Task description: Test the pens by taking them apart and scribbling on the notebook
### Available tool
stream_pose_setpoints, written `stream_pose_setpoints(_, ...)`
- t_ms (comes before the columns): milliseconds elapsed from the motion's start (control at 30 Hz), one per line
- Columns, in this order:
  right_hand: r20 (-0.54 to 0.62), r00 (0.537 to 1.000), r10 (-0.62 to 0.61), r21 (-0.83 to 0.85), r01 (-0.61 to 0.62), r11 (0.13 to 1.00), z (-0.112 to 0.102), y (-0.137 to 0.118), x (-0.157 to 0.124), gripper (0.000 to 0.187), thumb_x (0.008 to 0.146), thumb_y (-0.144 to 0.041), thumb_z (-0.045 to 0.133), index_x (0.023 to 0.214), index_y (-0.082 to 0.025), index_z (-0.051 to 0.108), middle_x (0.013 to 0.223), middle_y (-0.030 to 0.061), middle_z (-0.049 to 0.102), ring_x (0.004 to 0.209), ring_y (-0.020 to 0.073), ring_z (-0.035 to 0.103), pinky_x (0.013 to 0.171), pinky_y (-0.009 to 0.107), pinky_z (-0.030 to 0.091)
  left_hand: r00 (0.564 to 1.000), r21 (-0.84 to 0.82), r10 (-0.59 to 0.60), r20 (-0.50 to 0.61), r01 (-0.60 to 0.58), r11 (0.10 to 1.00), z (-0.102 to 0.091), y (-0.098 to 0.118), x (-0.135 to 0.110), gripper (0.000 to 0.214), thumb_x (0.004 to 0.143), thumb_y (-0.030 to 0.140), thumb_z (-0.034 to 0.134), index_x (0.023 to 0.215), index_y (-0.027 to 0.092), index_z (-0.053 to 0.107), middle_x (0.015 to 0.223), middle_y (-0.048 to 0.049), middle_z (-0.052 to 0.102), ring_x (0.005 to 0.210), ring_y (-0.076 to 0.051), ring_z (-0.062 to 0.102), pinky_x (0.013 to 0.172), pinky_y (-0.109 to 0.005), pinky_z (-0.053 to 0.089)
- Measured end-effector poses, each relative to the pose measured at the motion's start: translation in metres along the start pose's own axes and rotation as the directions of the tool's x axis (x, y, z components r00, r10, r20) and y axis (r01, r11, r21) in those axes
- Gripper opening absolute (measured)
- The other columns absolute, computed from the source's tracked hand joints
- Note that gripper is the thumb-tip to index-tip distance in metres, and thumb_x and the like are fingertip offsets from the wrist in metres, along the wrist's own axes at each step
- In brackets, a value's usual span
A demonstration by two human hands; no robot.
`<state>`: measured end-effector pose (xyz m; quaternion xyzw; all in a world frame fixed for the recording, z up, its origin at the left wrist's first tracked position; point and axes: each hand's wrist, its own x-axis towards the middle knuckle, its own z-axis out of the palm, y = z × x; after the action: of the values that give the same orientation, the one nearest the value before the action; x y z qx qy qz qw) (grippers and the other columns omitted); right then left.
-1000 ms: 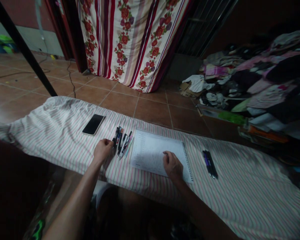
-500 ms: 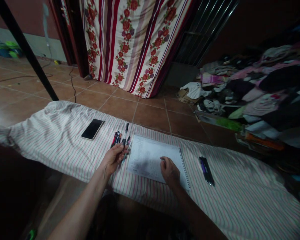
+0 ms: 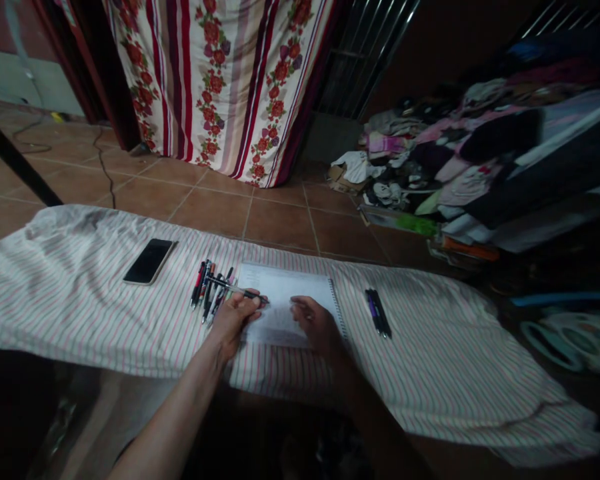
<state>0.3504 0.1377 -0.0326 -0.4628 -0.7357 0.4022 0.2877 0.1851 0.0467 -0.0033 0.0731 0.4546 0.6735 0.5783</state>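
Note:
My left hand (image 3: pixel 235 319) is closed on a dark pen (image 3: pixel 233 288) that lies crosswise above the left edge of a white spiral notebook (image 3: pixel 290 293). Just to the left, a bunch of several pens (image 3: pixel 205 287) rests on the striped cloth (image 3: pixel 80 300). My right hand (image 3: pixel 316 323) lies on the notebook page with its fingers curled; I cannot make out anything in them. The two hands are close together over the page.
A black phone (image 3: pixel 149 261) lies on the cloth to the left. Two dark pens (image 3: pixel 378 311) lie right of the notebook. Beyond are a tiled floor (image 3: pixel 280 220), a flowered curtain (image 3: pixel 220 80) and a heap of clothes (image 3: pixel 460 147) at the right.
My left hand took a pen out of the bunch and carried it right, over the notebook's edge. My right hand slid left toward it. The view shifted right.

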Motion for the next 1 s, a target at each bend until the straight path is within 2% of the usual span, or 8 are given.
stream_pose_setpoints(67, 0.055, 0.992, 0.11, 0.257, -0.12, 0.959, 0.007, -0.013, -0.008, 0.03, 0.072, -0.04, 0.052, 0.09, -0.018, 0.06, 0.071, 0.0041, 0.065, 0.057, 0.0152, 0.059, 0.047, 0.025, 0.041, 1.0, 0.045, 0.016, -0.024, -0.014, 0.999, 0.005, -0.007, -0.001, 0.026, 0.057, 0.017, 0.075, 0.08, 0.017, 0.061, 0.062, 0.0047, 0.061, 0.059, -0.005, 0.057, 0.055, -0.014, 0.04)
stream_pose_setpoints(133, 0.087, 0.975, 0.204, 0.385, -0.222, 0.896, 0.013, -0.024, -0.012, 0.034, 0.067, -0.045, 0.058, 0.086, -0.017, 0.061, 0.067, 0.003, 0.065, 0.053, 0.014, 0.057, 0.045, 0.024, 0.039, 1.0, 0.052, 0.009, -0.02, -0.008, 0.999, 0.009, -0.013, 0.0, 0.029, 0.054, 0.019, 0.076, 0.08, 0.017, 0.062, 0.058, 0.0063, 0.057, 0.054, -0.004, 0.053, 0.052, -0.015, 0.037)
stream_pose_setpoints(333, 0.137, 0.945, 0.298, 0.537, -0.324, 0.779, 0.023, -0.04, -0.012, 0.037, 0.067, -0.05, 0.061, 0.081, -0.016, 0.064, 0.073, 0.0035, 0.065, 0.06, 0.0118, 0.056, 0.05, 0.022, 0.038, 1.0, 0.014, 0.027, -0.001, -0.027, 1.0, 0.016, -0.028, 0.009, 0.035, 0.05, 0.02, 0.077, 0.082, 0.016, 0.062, 0.06, 0.0042, 0.058, 0.061, -0.008, 0.056, 0.058, -0.018, 0.04)
stream_pose_setpoints(500, 0.143, 0.921, 0.364, 0.682, -0.358, 0.638, 0.032, -0.033, -0.009, 0.031, 0.061, -0.044, 0.068, 0.073, -0.016, 0.064, 0.069, 0.0002, 0.06, 0.057, 0.0082, 0.049, 0.05, 0.02, 0.035, 0.999, -0.005, 0.03, -0.016, -0.03, 1.0, 0.016, -0.034, 0.015, 0.03, 0.055, 0.015, 0.075, 0.083, 0.014, 0.064, 0.057, 0.0052, 0.057, 0.05, -0.003, 0.049, 0.052, -0.015, 0.038)
stream_pose_setpoints(567, 0.13, 0.923, 0.362, 0.706, -0.343, 0.62, 0.033, -0.028, -0.006, 0.03, 0.061, -0.043, 0.069, 0.074, -0.017, 0.065, 0.068, -0.0007, 0.059, 0.056, 0.0078, 0.048, 0.05, 0.02, 0.034, 1.0, -0.018, -0.005, -0.02, 0.005, 1.0, 0.016, -0.034, 0.017, 0.028, 0.059, 0.015, 0.073, 0.087, 0.013, 0.064, 0.061, 0.0028, 0.061, 0.052, -0.004, 0.052, 0.051, -0.014, 0.04)
stream_pose_setpoints(733, 0.112, 0.919, 0.377, 0.66, -0.353, 0.663, 0.031, -0.018, 0.006, 0.03, 0.06, -0.043, 0.07, 0.074, -0.016, 0.065, 0.058, -0.003, 0.056, 0.052, 0.0075, 0.046, 0.049, 0.021, 0.034, 0.992, -0.104, -0.112, -0.048, 0.107, 0.989, 0.017, -0.033, 0.022, 0.016, 0.07, 0.008, 0.064, 0.086, 0.011, 0.063, 0.073, -0.0053, 0.067, 0.063, -0.011, 0.063, 0.058, -0.019, 0.05)
stream_pose_setpoints(867, 0.111, 0.91, 0.4, 0.668, -0.366, 0.647, 0.033, -0.014, 0.016, 0.032, 0.057, -0.043, 0.072, 0.072, -0.016, 0.064, 0.062, -0.0021, 0.058, 0.054, 0.008, 0.049, 0.052, 0.021, 0.036, 0.993, -0.175, -0.084, -0.078, 0.07, 0.982, 0.022, -0.037, 0.032, 0.013, 0.075, 0.001, 0.055, 0.081, 0.01, 0.062, 0.073, -0.0064, 0.068, 0.067, -0.012, 0.066, 0.069, -0.021, 0.054)
stream_pose_setpoints(1000, 0.098, 0.882, 0.461, 0.667, -0.402, 0.627, 0.037, -0.011, 0.022, 0.036, 0.052, -0.044, 0.074, 0.071, -0.015, 0.063, 0.061, -0.0018, 0.057, 0.056, 0.0085, 0.05, 0.05, 0.02, 0.035, 0.99, -0.218, -0.041, -0.138, 0.01, 0.976, 0.025, -0.044, 0.039, 0.013, 0.075, -0.002, 0.054, 0.077, 0.008, 0.062, 0.071, -0.0065, 0.067, 0.067, -0.012, 0.066, 0.072, -0.022, 0.054)
